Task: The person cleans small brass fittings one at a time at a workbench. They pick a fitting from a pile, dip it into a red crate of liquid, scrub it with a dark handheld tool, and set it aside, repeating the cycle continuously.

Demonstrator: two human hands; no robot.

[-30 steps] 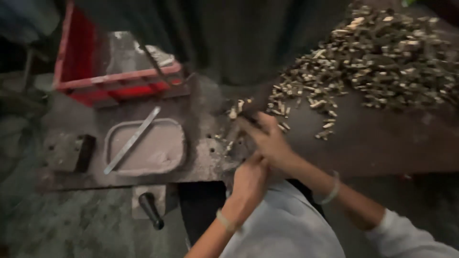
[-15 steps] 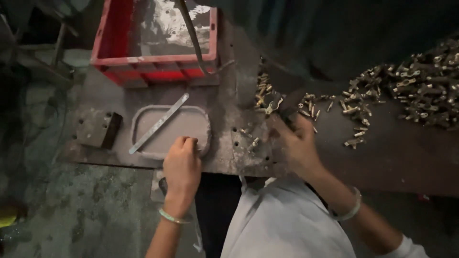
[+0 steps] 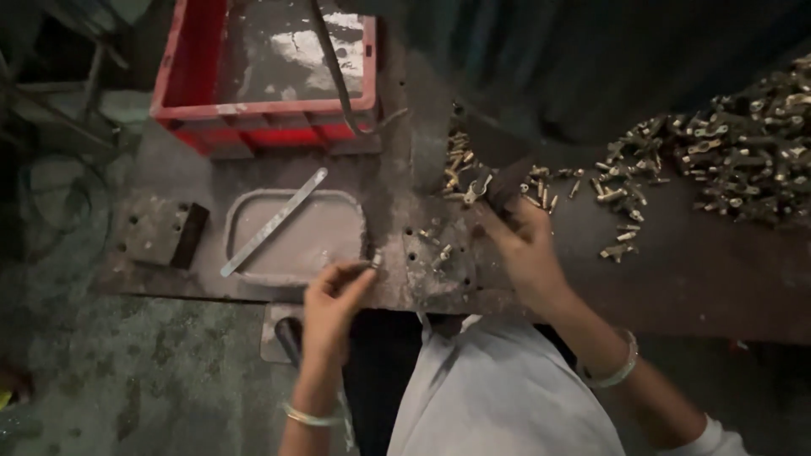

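The left hand (image 3: 331,297) pinched a small metal piece (image 3: 376,260) between its thumb and fingertips, just beside the right edge of the gray tray (image 3: 355,221). The right hand (image 3: 525,249) lay to the right of the tray with its fingers curled over some small metal bits (image 3: 473,190), but I could not tell if it gripped any, and a big pile of metal bits (image 3: 743,160) sat far to the right. The tray held a flat metal strip (image 3: 272,223) lying slanted across it, and the red crate (image 3: 263,108) behind the tray held a bent rod (image 3: 334,67) sticking out over its front wall.
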